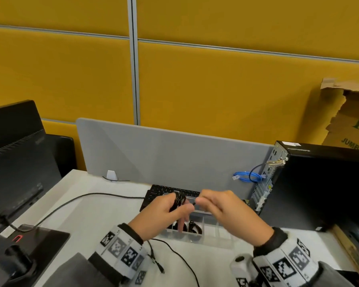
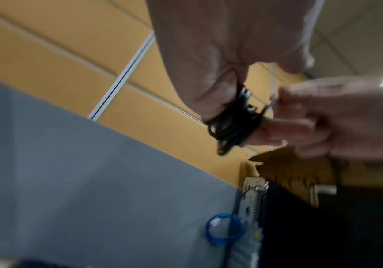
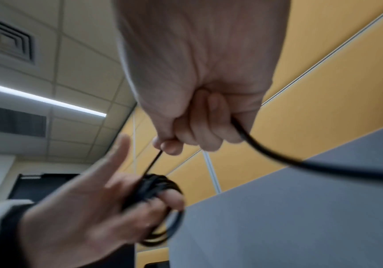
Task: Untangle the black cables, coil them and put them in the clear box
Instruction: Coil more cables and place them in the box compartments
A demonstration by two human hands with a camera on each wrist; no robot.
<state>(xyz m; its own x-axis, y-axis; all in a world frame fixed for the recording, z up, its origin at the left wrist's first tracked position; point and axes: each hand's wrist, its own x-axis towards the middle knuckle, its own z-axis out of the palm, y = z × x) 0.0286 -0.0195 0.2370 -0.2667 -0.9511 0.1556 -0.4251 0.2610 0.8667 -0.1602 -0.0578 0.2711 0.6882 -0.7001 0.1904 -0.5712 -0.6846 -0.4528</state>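
Observation:
My left hand (image 1: 170, 208) holds a coil of black cable (image 1: 179, 200) wound round its fingers, thumb against the loops. In the right wrist view the coil (image 3: 158, 190) sits on the left hand (image 3: 89, 208), one finger pointing up. My right hand (image 1: 214, 201) pinches the cable's free run beside the coil. That hand (image 3: 197, 123) is fisted on the cable (image 3: 266, 154), which trails out of its far side. Both hands hover over the clear box (image 1: 211, 241), where coiled black cables (image 1: 194, 227) lie in the left compartments. In the left wrist view the coil (image 2: 233, 123) looks blurred.
A loose black cable (image 1: 174, 253) lies on the white desk near my left wrist. Behind the box sit a black keyboard (image 1: 164, 191) and a grey divider (image 1: 174, 158). A monitor (image 1: 15, 158) stands left, a PC tower (image 1: 319, 187) with a blue cable (image 1: 247, 177) right.

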